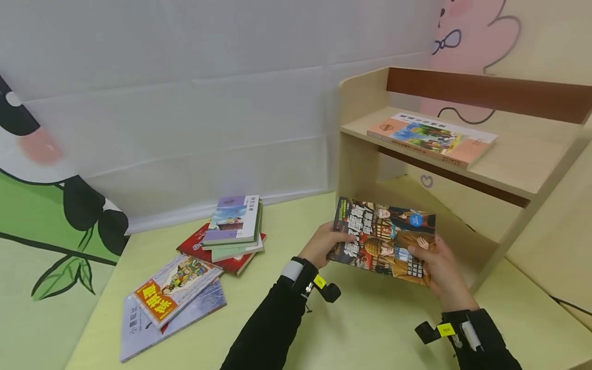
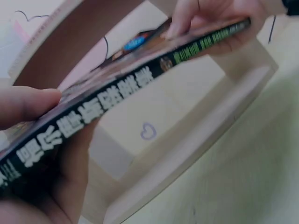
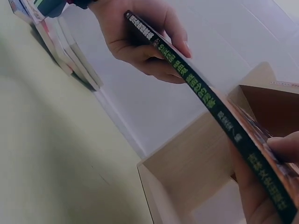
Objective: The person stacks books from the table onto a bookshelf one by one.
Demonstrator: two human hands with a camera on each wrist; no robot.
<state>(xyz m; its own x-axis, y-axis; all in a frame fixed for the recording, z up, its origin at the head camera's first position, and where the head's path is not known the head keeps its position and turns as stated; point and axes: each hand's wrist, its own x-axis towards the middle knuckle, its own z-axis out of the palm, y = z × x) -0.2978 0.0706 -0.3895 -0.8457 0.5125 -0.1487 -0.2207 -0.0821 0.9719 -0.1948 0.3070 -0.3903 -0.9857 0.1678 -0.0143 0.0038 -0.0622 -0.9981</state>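
Both hands hold one thin book [image 1: 386, 241] with a dark, colourful illustrated cover, raised over the table in front of the shelf's lower opening. My left hand [image 1: 322, 244] pinches its left end, thumb on the cover and fingers beneath. At the opposite end my right hand [image 1: 441, 267] grips it the same way, thumb on top. The black spine [image 2: 117, 93] with white and green lettering faces the wrist cameras. On the shelf's upper board lies an orange and white book [image 1: 432, 139], cover up.
A wooden two-level shelf [image 1: 361, 169] stands at the right against the wall. Left on the yellow-green table [image 1: 277, 226] lie a purple-covered book [image 1: 231, 220] stacked over a red book [image 1: 194, 242], and a yellow-titled book [image 1: 178, 288] overlapping a pale blue book [image 1: 139, 334].
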